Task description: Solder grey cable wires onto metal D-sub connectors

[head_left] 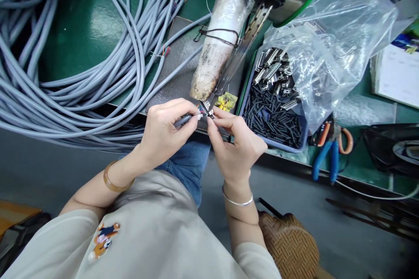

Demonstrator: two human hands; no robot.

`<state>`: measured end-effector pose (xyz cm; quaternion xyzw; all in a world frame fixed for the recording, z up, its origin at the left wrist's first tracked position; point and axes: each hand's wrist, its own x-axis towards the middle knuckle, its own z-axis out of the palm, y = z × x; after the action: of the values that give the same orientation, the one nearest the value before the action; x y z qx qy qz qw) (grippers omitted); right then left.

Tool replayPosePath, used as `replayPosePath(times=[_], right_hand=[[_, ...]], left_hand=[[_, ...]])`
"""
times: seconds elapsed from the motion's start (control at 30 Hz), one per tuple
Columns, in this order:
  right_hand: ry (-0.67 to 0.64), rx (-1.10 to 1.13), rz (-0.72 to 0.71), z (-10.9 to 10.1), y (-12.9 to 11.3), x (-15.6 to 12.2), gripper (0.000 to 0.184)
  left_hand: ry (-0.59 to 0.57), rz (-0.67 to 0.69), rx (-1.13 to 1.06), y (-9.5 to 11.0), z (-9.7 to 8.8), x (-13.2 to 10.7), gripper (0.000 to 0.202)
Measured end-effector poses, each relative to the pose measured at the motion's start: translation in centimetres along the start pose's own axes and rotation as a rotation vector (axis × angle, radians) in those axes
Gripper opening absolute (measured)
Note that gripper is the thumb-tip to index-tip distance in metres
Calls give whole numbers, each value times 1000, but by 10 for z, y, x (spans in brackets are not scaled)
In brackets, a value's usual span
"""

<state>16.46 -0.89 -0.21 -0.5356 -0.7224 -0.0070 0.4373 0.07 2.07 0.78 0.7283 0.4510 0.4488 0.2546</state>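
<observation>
My left hand (163, 128) pinches the end of a grey cable (182, 120) whose coloured wire ends (202, 108) fan out at its tip. My right hand (234, 139) pinches a small metal connector (209, 111) against those wire ends. Both hands work at the bench's front edge, just below the tip of a wrapped white cylinder (214, 52) and a strip of metal terminals (244, 41) that slants down to them.
Coils of grey cable (65, 74) fill the left of the green bench (81, 22). A blue tray (276, 117) of black sleeves and metal connectors sits at right under a clear plastic bag (327, 43). Blue and orange-handled pliers (330, 148) lie beyond it. A woven stool (290, 244) stands below.
</observation>
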Motion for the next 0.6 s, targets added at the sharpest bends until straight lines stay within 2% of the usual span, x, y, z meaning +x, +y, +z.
replayPosePath(times=[0.33,0.6], right_hand=[[12,26,71,-4,-7,6,10],[-14,28,16,-6,-2,4,13]], left_hand=[[15,10,7,8,-4,7,13],[-7,16,2,6,-3,3,12]])
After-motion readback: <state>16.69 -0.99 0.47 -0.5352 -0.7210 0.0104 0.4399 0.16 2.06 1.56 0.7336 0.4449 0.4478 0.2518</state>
